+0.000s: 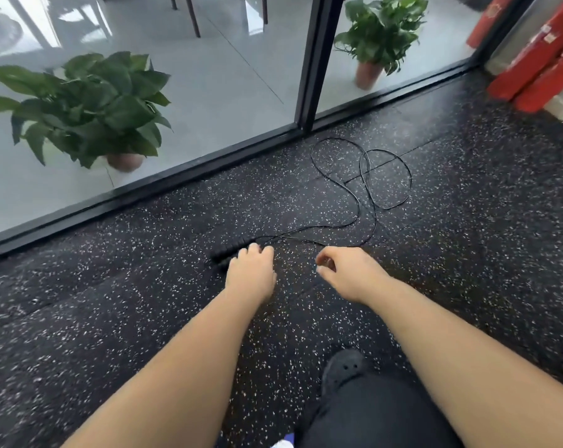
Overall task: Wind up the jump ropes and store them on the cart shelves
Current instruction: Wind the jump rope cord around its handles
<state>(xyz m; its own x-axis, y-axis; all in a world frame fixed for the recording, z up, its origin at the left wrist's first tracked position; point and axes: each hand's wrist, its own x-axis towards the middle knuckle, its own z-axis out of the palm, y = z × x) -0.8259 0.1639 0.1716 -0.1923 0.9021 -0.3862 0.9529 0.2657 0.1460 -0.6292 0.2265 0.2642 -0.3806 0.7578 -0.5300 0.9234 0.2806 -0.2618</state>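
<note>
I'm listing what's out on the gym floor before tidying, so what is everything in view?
jump rope: one, black, in loose loops on the floor, handles under the left hand
potted plants: two, green in reddish pots, behind the glass
glass wall: one, black frame, across the top
red packages: several, red, top right corner
chair legs: a few, dark, top edge behind the glass
floor: black with pale speckles
shoe: one, black, bottom centre
left hand: fingers curled over the rope handles
right hand: fingers curled beside the rope; whether it pinches the rope is unclear
</note>
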